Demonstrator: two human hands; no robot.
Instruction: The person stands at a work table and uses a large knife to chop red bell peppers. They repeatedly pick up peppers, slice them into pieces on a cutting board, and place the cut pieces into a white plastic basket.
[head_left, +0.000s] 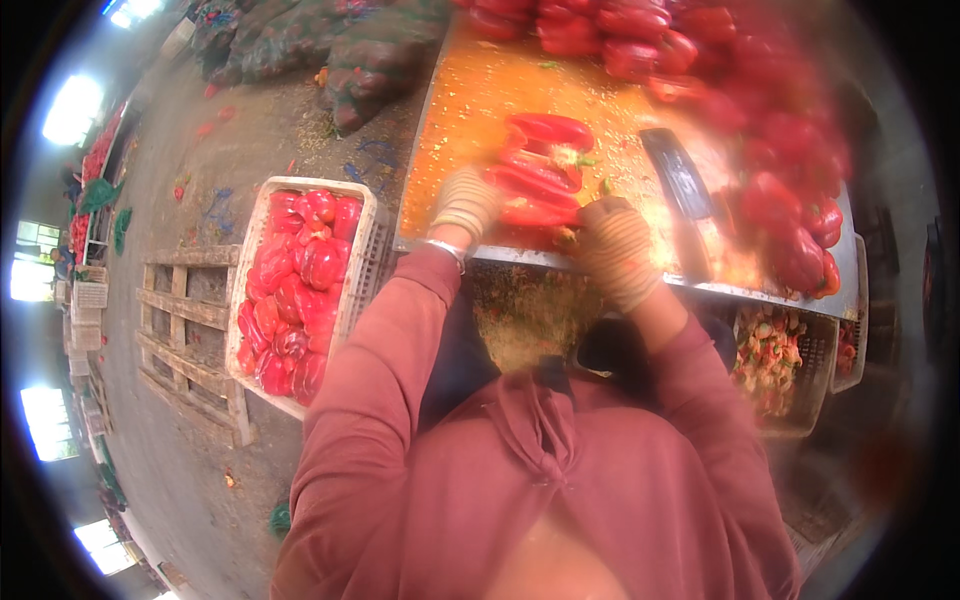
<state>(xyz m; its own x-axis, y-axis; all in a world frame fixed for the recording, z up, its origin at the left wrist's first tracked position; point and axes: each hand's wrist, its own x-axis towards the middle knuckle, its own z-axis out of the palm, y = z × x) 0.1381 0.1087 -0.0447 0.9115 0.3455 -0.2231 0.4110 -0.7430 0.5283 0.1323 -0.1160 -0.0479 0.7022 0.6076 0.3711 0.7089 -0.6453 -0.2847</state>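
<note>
Cut-open red bell pepper pieces lie on the metal-edged worktable, with pale seed core and green stem bits among them. My left hand, in a striped knit glove, touches their left side. At their right end my right hand, gloved too, has its fingertips curled at the edge of the nearest piece; whether it grips that piece is unclear. A wide-bladed knife rests to the right of my right hand, its handle towards me. Behind and to the right, whole red bell peppers are piled, partly blurred.
On my left stands a white plastic crate filled with red peppers, beside a wooden pallet. Filled mesh sacks lie on the floor beyond. Under the table's right side, a crate contains pepper cores. Seeds litter the tabletop.
</note>
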